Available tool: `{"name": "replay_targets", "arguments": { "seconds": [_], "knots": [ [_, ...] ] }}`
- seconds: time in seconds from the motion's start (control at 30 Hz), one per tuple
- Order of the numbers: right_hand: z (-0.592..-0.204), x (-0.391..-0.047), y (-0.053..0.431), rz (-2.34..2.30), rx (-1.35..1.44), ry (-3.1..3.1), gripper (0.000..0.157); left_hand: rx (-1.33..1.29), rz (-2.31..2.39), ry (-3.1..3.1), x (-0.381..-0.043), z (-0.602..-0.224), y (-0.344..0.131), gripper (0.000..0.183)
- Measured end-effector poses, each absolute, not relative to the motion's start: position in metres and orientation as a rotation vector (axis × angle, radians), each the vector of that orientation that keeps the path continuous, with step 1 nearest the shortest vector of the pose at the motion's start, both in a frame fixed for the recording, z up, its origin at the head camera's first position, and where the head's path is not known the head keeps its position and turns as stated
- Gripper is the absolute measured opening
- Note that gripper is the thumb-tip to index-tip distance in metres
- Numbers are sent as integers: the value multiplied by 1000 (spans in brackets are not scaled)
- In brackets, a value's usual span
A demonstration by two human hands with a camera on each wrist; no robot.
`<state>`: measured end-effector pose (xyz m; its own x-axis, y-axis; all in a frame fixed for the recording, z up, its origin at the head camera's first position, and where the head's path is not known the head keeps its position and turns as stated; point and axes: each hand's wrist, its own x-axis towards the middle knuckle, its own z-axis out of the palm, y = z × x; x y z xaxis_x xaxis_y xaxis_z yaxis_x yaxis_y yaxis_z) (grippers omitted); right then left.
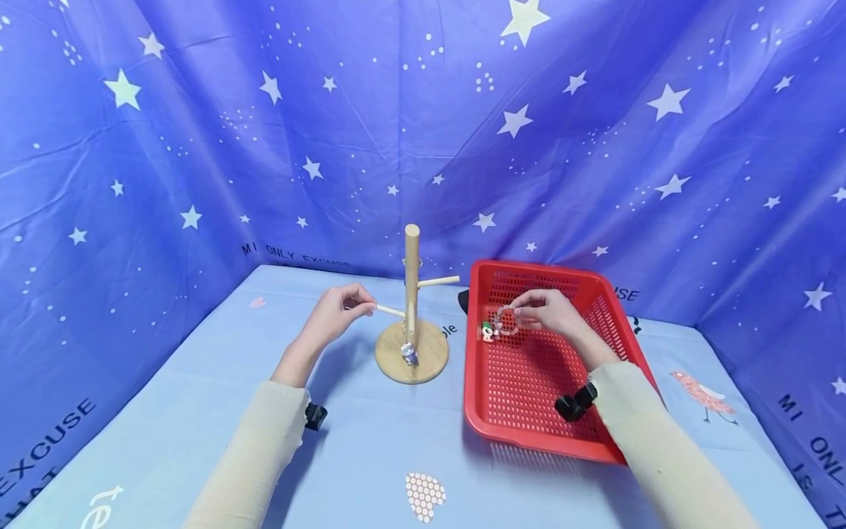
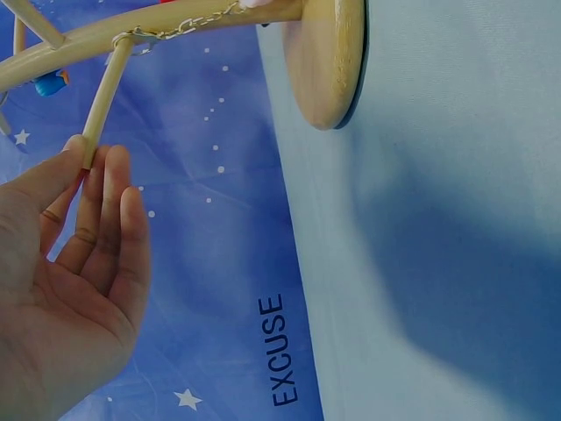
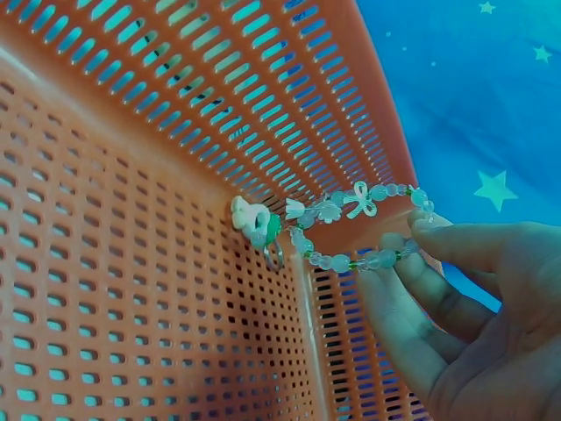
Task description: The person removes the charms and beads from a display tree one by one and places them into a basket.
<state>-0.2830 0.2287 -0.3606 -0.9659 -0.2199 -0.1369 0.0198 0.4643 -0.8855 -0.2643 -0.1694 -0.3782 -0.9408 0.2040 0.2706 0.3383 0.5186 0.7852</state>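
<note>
My left hand [image 1: 333,316] pinches the tip of a thin peg [image 1: 390,311] that sticks out from the upright wooden stand [image 1: 413,257]. In the left wrist view, thumb and fingertips meet at the peg's end, and a metal chain [image 2: 180,31] hangs by the peg's base. A small grey-purple figure charm [image 1: 409,354] hangs low in front of the stand. Over the red basket, my right hand [image 1: 551,314] pinches a beaded keychain [image 3: 337,261] by its loop. The loop has pale beads and a white bow; a white-and-green figure charm [image 3: 254,221] dangles from it.
The red plastic basket [image 1: 522,441] with slotted walls stands right of the stand's round base [image 1: 429,367]. Another peg [image 1: 439,281] points right. A blue charm [image 2: 52,83] hangs at the post's far side. A starry blue curtain [image 1: 370,132] surrounds the table.
</note>
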Motion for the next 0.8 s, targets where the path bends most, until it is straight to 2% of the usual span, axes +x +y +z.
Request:
{"name": "replay_targets", "arguments": {
  "seconds": [0.8],
  "knots": [
    [-380, -289, 236, -1471, -141, 2331, 28, -488, -1390, -2599, -264, -378, -169, 8]
  ]
}}
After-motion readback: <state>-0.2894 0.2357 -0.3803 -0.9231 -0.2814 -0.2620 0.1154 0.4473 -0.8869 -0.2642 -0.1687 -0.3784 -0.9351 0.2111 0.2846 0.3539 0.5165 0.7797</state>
